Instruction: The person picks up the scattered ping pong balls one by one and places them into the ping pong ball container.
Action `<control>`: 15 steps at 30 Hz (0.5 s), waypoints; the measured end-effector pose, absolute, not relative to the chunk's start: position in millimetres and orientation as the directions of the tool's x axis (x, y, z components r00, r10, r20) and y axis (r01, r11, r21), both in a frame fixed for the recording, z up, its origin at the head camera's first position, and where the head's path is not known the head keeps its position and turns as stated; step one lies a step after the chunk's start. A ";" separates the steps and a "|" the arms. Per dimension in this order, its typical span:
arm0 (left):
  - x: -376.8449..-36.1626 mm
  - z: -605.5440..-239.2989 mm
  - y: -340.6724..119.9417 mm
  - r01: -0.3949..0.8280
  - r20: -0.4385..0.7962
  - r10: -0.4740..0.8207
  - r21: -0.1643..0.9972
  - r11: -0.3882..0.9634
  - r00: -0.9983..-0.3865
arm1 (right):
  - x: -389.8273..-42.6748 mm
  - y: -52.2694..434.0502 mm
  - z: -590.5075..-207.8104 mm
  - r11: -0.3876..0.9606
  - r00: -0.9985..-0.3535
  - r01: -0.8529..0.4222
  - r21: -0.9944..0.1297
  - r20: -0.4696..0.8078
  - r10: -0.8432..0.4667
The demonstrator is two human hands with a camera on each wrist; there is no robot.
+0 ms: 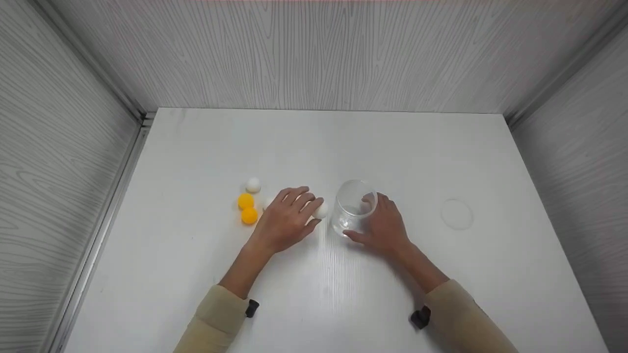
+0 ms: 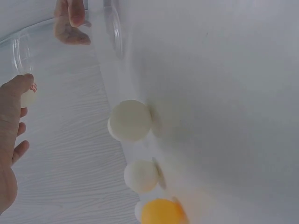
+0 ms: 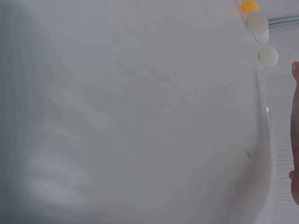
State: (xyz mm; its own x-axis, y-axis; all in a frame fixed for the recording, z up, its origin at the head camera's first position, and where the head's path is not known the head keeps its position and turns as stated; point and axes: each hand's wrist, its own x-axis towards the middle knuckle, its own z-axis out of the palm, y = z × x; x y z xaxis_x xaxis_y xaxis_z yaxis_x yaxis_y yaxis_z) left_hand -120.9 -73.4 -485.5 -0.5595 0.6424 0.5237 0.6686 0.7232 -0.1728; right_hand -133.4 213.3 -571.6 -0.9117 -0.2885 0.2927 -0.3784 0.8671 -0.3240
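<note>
My left hand point(image 1: 287, 220) pinches a white ping-pong ball point(image 1: 321, 211) between thumb and fingers, just left of a clear plastic jar point(image 1: 338, 223). Red print shows on this ball point(image 2: 29, 97) in the left wrist view, where it overlaps the jar's rim point(image 2: 21, 51). The right hand point(image 1: 387, 225) grips the jar from its right side, thumb at the front and fingers behind. The jar's open mouth faces up, tilted slightly. In the right wrist view only part of the right hand point(image 3: 295, 135) appears, at the right edge.
Left of my left hand lie a white ball point(image 1: 253, 185) and two orange balls point(image 1: 246, 201), with more white balls point(image 2: 131, 120) partly hidden by that hand in the head view. A thin clear ring-shaped lid point(image 1: 457, 214) lies on the white table point(image 1: 353, 142) at the right. Panels enclose the table.
</note>
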 end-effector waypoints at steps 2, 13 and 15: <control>-120.7 -482.8 -72.0 0.666 0.537 0.637 -0.173 0.725 -0.553 | -133.2 213.4 -571.8 0.866 -0.911 -0.380 -0.324 0.294 -0.290; -119.8 -475.4 -62.9 0.692 0.621 0.592 -0.108 0.714 -0.514 | -133.0 212.9 -570.3 0.869 -0.915 -0.374 -0.326 0.281 -0.288; -120.1 -474.0 -60.5 0.695 0.634 0.584 -0.099 0.712 -0.508 | -133.0 212.9 -570.1 0.870 -0.910 -0.382 -0.313 0.293 -0.294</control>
